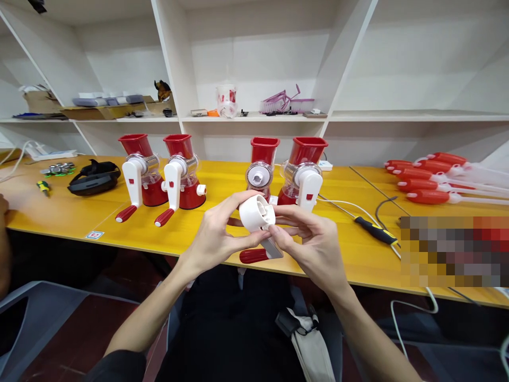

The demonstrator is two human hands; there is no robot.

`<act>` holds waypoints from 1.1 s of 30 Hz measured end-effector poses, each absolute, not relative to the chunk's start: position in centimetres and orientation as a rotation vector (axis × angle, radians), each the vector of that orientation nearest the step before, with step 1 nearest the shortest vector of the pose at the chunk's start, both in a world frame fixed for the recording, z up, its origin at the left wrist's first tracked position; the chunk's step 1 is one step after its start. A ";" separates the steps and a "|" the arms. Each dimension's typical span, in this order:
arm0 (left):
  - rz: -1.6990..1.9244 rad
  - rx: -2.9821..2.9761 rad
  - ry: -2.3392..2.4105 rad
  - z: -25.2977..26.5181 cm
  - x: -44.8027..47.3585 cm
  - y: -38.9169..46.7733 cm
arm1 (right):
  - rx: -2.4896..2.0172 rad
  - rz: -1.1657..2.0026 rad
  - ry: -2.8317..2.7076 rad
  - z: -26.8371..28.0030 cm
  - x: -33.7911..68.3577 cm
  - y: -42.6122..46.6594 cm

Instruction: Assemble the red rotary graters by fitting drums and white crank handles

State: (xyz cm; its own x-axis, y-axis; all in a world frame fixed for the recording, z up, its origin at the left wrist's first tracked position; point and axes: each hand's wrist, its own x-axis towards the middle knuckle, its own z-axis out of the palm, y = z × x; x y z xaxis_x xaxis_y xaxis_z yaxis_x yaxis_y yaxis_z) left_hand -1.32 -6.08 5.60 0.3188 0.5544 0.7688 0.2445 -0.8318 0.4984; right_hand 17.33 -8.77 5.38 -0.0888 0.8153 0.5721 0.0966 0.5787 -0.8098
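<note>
Between my hands, above the table's front edge, is a white crank handle with a round hollow hub (251,213) and a red grip (254,256) hanging below. My left hand (217,228) holds the hub with fingers behind and thumb underneath. My right hand (312,239) pinches the hub's open side, where a small white piece shows; I cannot tell whether that piece is separate. Just behind stands a red rotary grater (262,151) with no crank on its drum. Another rotary grater (308,151), with its crank fitted, is right of it.
Two more rotary graters (135,143) (177,143) stand left. A black headset strap (94,178) lies beyond them. On the right are a screwdriver (376,229), cables and several red-handled tools (423,184). White shelves (254,119) rise behind. Another person's arm (3,244) shows at far left.
</note>
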 end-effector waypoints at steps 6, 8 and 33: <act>1.507 2.258 0.699 5.2 -0.9 -6.0 | -0.831 0.671 -1.508 5.2 16.7 -9.0; 1.499 2.222 0.693 5.1 -0.7 -6.0 | -0.844 0.640 -1.490 5.1 16.6 -9.0; 1.475 2.065 0.671 4.4 -0.1 -5.7 | -0.818 0.714 -1.496 5.5 17.3 -8.6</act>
State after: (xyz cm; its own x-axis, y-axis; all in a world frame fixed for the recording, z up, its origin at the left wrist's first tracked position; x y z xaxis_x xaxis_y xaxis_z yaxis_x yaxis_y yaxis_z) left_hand -0.12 -5.71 4.40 0.2877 0.6538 0.6999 0.0982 -0.7470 0.6575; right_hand 17.31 -8.63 5.46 -0.0242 0.8277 0.5607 0.0847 0.5606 -0.8238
